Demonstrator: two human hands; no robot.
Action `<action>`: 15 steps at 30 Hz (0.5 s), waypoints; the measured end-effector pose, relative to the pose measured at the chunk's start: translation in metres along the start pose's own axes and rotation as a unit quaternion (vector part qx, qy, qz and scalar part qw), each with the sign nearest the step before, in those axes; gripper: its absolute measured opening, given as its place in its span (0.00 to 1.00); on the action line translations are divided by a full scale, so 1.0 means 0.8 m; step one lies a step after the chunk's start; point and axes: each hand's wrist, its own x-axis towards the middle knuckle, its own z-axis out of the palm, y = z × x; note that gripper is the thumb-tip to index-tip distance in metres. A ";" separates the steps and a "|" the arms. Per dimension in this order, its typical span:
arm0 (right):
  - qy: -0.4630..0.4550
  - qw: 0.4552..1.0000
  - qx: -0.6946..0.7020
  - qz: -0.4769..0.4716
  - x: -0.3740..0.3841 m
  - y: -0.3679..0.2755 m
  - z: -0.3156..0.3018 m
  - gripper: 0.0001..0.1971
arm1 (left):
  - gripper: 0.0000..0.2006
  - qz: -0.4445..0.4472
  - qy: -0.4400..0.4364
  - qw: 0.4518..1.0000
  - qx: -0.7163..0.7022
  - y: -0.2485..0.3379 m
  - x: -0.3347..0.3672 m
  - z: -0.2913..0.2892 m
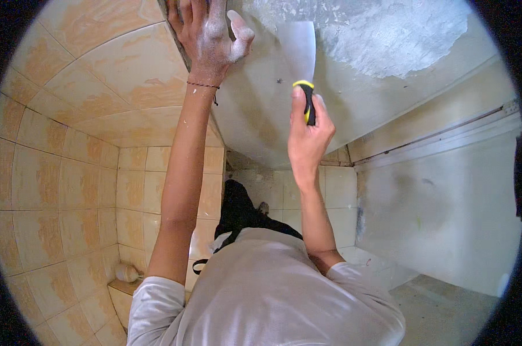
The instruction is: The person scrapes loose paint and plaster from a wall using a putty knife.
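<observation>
In my right hand (pixel 311 138) is a putty knife with a black and yellow handle (pixel 308 104) and a wide metal blade (pixel 298 49). The thumb and fingers close round the handle, and the blade points up in front of the grey painted wall (pixel 249 115). Whether its edge touches the wall, I cannot tell. Just beyond the blade is a rough, pale patch (pixel 393 40) with an uneven border. My left hand (pixel 212 37), dusted white, is up at the corner between tile and painted wall. Its thumb stands apart and it holds nothing visible; the fingertips are cut off at the top.
Cream and orange tiles (pixel 93 179) cover the wall on the left. A small round pale object (pixel 126 272) sits on a corner ledge at the lower left. On the right stands a pale, smudged door-like panel (pixel 434 213) beneath a long rail (pixel 439 135).
</observation>
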 end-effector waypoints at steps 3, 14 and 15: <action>-0.018 0.999 0.027 -0.015 0.008 -0.018 0.009 0.16 | 0.39 0.050 0.062 0.997 -0.006 -0.009 0.002 0.007; 0.006 0.994 -0.016 -0.106 0.026 -0.011 0.003 0.14 | 0.40 0.029 0.033 0.999 -0.018 -0.009 -0.002 0.009; 0.006 0.994 -0.016 -0.108 0.023 -0.008 -0.002 0.14 | 0.40 0.033 0.039 0.998 -0.021 -0.009 -0.002 0.009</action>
